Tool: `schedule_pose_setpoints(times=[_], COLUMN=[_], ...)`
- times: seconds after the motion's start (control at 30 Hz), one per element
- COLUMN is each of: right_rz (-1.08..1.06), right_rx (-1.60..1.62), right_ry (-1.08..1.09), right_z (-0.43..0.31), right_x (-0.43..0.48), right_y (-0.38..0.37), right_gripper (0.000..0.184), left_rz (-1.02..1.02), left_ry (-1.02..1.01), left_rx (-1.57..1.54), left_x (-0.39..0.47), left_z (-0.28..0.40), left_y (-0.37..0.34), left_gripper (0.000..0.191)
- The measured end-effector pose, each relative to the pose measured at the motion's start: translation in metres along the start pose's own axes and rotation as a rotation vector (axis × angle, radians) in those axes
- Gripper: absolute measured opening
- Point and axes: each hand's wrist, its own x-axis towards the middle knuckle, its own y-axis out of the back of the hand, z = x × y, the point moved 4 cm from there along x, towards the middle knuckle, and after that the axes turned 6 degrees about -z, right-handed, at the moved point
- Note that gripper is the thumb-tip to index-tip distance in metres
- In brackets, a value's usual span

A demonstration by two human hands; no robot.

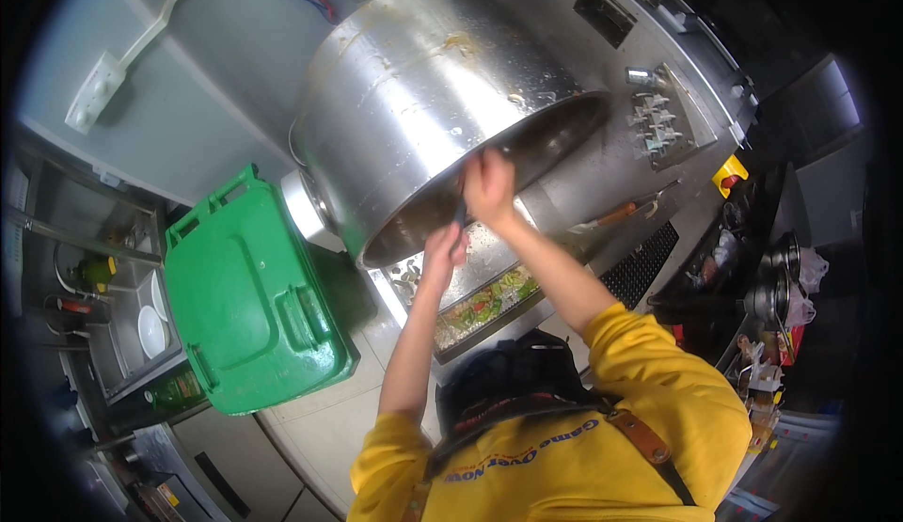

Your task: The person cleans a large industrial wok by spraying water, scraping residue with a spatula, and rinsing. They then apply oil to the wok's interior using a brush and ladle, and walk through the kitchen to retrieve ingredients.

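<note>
A large stainless-steel cooking drum [423, 92] is tipped over with its mouth toward me. Brownish residue and wet spots mark its outer wall. Both my hands are around one dark tool handle [460, 215] at the rim. My right hand [488, 185] grips the upper part, just at the opening. Lower down and to the left, my left hand [443, 255] holds the handle's near end. The tool's far end is hidden, so its kind cannot be told. Below the mouth is a metal drain trough [451, 342] holding green and red vegetable scraps [487, 303].
A green lidded wheelie bin [247, 296] stands at the left. Further left, white bowls [152, 331] sit in a metal sink. On the right are a wooden-handled utensil [615, 213], a black perforated mat [638, 264] and a panel with several valve handles [656, 123].
</note>
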Motion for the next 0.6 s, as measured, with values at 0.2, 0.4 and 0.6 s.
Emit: schedule_pose_setpoints(times=[0.2,0.4,0.6], right_rz=[0.251,0.116,0.056], right_rx=[-0.136,0.407,0.170], right_ry=[-0.467,-0.810,-0.176], right_z=[0.075,0.073,0.014], right_x=[-0.027,-0.139,0.000], right_y=[0.025,-0.068,-0.014], right_gripper=[0.033,0.035,0.038], left_rz=[0.151,0.321,0.094], left_ry=[0.504,0.468,0.202], left_rx=[0.364,0.469,-0.082], left_x=[-0.002,-0.118,-0.032], left_z=[-0.003,0.017,0.026], left_y=[-0.001,0.049,0.000], left_gripper=[0.043,0.048,0.037])
